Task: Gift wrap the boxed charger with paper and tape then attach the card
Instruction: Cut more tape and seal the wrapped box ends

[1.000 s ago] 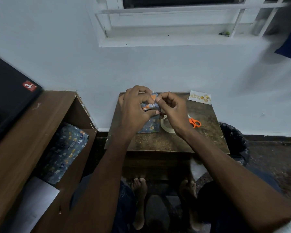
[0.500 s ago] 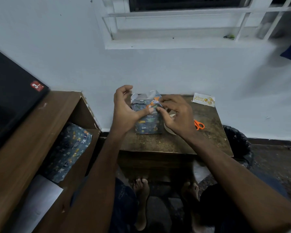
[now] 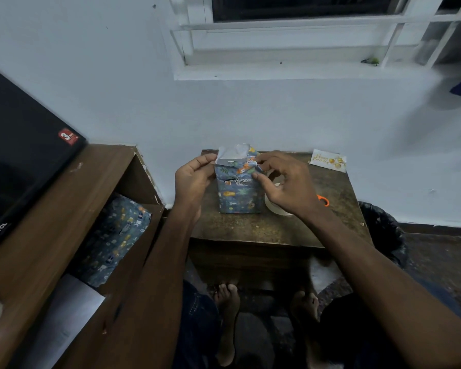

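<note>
Small upright box in blue animal-print wrapping paper [image 3: 238, 193] stands mid-worktop, top end unsealed. Likely light and rigid, with thin, tearable paper; best held low on the side walls. Left hand [image 3: 192, 179] pinches the top-left paper edge; right hand [image 3: 285, 182] pinches the top-right fold. Scuffed dark wooden worktop [image 3: 250, 227] against a white wall; white greeting card [image 3: 328, 160] far right, clear tape roll [image 3: 273, 209] and orange-handled scissors [image 3: 323, 200] to the box's right.

View: one wide-angle head camera, no second view to compare.
Position: above a small wooden table [image 3: 277, 230], on the seated person's head.
Direction: forward and down, toward a wall [image 3: 250, 113].
Nearness: close, forearms fill the lower frame.
Edges: visibly curved.
</note>
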`<move>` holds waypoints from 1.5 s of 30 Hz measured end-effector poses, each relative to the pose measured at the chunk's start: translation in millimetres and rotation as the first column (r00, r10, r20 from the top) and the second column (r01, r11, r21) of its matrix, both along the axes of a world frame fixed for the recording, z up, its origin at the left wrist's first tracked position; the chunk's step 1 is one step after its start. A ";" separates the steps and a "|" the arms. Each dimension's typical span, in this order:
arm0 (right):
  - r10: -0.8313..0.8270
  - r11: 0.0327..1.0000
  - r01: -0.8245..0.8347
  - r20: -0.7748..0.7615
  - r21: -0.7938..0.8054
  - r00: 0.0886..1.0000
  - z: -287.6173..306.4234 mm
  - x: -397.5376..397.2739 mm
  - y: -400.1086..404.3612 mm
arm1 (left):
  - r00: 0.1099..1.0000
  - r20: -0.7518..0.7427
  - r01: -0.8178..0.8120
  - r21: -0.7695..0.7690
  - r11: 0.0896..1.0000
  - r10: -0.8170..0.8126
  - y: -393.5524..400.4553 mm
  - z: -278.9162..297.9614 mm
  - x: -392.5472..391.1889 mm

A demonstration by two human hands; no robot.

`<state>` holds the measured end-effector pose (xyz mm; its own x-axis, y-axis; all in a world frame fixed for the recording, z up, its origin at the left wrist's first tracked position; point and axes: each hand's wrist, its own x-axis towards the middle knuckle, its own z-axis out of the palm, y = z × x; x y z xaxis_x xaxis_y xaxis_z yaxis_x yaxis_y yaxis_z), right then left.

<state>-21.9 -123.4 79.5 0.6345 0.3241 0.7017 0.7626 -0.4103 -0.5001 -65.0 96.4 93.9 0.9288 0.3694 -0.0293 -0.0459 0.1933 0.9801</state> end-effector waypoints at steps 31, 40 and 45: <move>0.059 0.989 0.025 -0.539 0.148 0.841 25.6 -4.3 33.8 | 0.945 0.323 -0.195 0.698 0.689 -0.060 1.2 -9.0 -2.6; -0.047 0.996 -0.017 -0.652 -0.090 0.757 42.6 9.5 50.9 | 0.936 0.345 -0.199 0.687 0.699 -0.072 -0.2 -14.8 -4.3; 0.003 0.998 -0.042 -0.676 -0.042 0.737 46.5 10.7 46.9 | 0.959 0.277 -0.141 0.657 0.741 -0.063 5.2 -12.0 -1.9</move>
<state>-11.2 -76.5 125.9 0.9273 0.3669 0.0742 0.2424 -0.4374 -0.8660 -66.9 101.7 81.9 0.8456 0.2346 0.4795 -0.3132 -0.5094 0.8016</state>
